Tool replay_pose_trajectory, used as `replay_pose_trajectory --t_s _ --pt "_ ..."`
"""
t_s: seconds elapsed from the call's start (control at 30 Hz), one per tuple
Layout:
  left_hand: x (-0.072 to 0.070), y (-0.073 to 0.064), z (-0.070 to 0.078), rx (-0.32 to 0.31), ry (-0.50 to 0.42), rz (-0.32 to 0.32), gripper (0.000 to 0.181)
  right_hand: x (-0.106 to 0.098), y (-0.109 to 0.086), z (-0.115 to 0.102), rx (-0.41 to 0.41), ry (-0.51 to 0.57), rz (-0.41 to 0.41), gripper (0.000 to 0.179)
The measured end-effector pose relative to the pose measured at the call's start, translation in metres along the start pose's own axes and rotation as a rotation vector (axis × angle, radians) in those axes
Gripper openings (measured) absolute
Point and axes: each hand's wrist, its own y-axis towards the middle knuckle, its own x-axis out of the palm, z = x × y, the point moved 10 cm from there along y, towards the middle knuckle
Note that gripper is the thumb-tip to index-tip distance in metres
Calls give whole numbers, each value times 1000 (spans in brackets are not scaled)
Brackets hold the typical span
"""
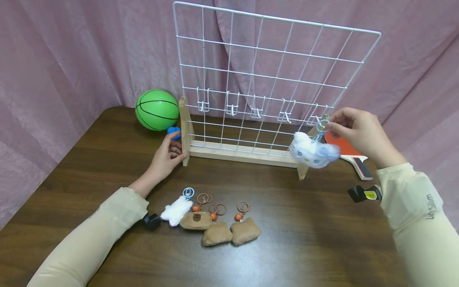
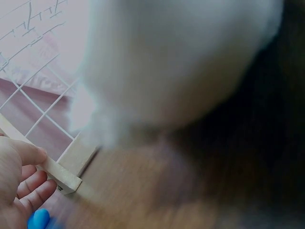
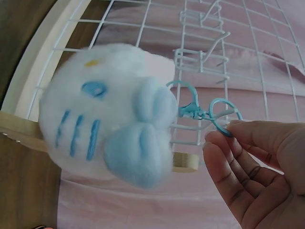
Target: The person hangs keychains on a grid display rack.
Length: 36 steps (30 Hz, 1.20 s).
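A white plush cat keychain [image 1: 308, 150] with a pale blue bow hangs from its blue ring [image 3: 224, 117]. My right hand [image 1: 358, 127] pinches that ring between thumb and fingertips. In the right wrist view the white tip of the rightmost hook [image 3: 223, 113] shows inside the ring. At the left end of the rack, my left hand [image 1: 166, 153] holds the wooden side post [image 1: 185, 133], its thumb toward the front. The white wire grid rack [image 1: 244, 73] carries several hooks in a row. A blurred pale shape covers much of the left wrist view.
On the table lie a white plush keychain [image 1: 177, 211] and several brown plush keychains [image 1: 245, 231]. A green ball [image 1: 157, 110] and a small blue object [image 1: 173, 132] are left of the rack; a red paddle [image 1: 346, 146] is right. Pink curtains [image 1: 89, 52] hang behind.
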Motion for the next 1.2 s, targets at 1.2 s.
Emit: replay_pose_trajectory --t_s 1.2 --pt "0 0 0 -17 -22 5 73 -6 -6 -4 -2 68 86 21"
